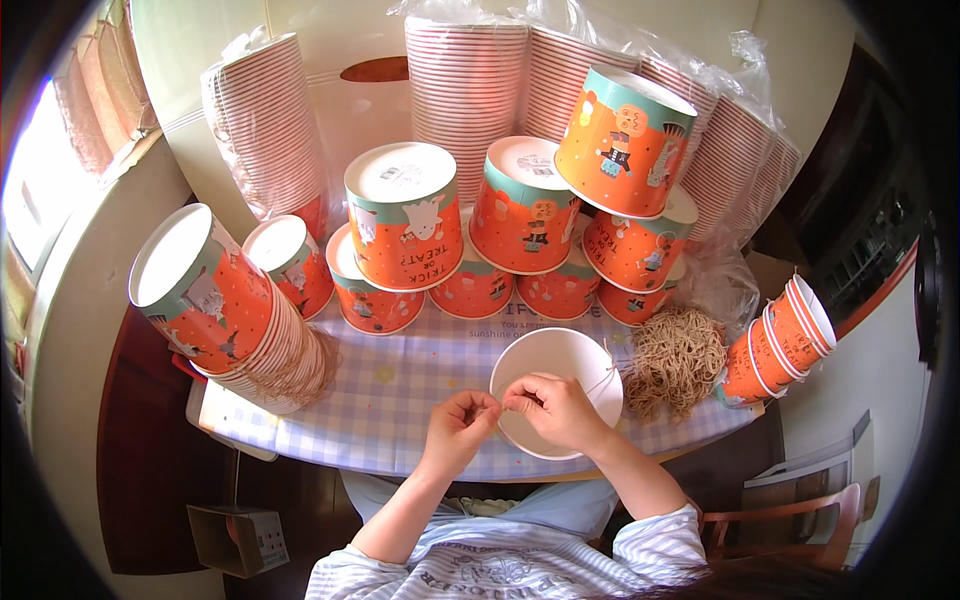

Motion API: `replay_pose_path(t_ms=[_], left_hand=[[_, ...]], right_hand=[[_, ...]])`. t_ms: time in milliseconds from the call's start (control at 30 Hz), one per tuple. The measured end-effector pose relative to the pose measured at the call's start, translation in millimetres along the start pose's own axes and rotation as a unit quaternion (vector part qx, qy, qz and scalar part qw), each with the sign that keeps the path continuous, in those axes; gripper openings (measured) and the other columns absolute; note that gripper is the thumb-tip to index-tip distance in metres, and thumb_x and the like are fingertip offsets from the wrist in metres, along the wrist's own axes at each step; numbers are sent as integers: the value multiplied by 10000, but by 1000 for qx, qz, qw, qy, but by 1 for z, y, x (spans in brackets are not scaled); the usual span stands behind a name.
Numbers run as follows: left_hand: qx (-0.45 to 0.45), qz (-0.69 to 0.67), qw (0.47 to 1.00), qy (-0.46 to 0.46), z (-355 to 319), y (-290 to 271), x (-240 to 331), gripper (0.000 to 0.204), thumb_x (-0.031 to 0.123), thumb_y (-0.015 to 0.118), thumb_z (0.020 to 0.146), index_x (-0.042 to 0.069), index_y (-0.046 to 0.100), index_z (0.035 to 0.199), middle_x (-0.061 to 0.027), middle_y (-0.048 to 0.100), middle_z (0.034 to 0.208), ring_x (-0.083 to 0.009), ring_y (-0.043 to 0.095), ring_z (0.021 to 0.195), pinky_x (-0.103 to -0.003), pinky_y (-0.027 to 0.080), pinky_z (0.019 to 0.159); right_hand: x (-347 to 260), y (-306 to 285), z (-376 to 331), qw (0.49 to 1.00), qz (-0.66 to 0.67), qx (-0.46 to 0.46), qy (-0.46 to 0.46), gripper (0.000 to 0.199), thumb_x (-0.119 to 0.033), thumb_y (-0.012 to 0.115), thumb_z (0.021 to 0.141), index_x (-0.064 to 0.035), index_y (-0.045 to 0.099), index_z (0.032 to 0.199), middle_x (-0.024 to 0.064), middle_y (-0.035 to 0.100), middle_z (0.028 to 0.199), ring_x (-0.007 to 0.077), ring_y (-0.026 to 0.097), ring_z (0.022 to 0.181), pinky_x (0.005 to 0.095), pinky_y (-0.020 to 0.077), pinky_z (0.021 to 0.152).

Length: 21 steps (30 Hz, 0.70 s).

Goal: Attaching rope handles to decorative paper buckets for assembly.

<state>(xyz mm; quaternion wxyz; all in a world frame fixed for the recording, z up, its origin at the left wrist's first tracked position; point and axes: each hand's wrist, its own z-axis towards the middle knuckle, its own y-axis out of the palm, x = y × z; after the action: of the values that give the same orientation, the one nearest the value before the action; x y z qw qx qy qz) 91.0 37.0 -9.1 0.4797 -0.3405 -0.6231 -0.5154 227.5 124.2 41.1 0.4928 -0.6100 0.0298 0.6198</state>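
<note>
An open paper bucket (520, 352) with a white inside stands at the table's front edge, mouth up. Over its mouth, my left hand (462, 428) and my right hand (556, 408) meet at the fingertips, both closed in a pinch. A thin tan string (604, 376) comes over the bucket's right rim and runs toward my right hand. The pinched fingers appear to hold its end, though the bit between them is tiny and mostly covered. Right of the bucket lies a tangled pile of tan strings (678, 360).
Upside-down orange buckets (405, 235) are stacked at the back, one tilted bucket (625, 150) on top. Behind them rise tall bagged bucket stacks (465, 90). A leaning stack (265, 355) stands left, small nested cups (775, 345) right. A checked cloth (390, 375) covers the table.
</note>
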Motion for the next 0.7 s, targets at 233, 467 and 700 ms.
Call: replay_pose_path(t_ms=[233, 467, 700], left_hand=[[22, -27, 999, 0, 0, 2, -6, 83, 87, 567, 849, 7, 574, 870, 64, 495, 690, 0, 397, 613, -143, 330, 557], [40, -17, 999, 27, 0, 4, -7, 118, 111, 568, 861, 2, 556, 906, 58, 511, 714, 1, 409, 631, -141, 343, 568], [59, 17, 995, 75, 0, 6, -15, 79, 79, 556, 861, 17, 543, 909, 58, 492, 726, 3, 358, 592, -138, 282, 520]], right_hand=[[-1, 2, -2, 999, -34, 1, 21, 79, -84, 587, 795, -6, 585, 783, 102, 613, 700, 199, 602, 629, 291, 461, 572], [0, -1, -3, 998, -47, -38, 11, 50, -65, 568, 786, -15, 567, 785, 111, 604, 708, 232, 597, 642, 313, 459, 578], [0, -1, -2, 997, -26, -62, -27, 46, -65, 572, 781, -21, 557, 775, 112, 599, 713, 252, 590, 653, 323, 454, 582]])
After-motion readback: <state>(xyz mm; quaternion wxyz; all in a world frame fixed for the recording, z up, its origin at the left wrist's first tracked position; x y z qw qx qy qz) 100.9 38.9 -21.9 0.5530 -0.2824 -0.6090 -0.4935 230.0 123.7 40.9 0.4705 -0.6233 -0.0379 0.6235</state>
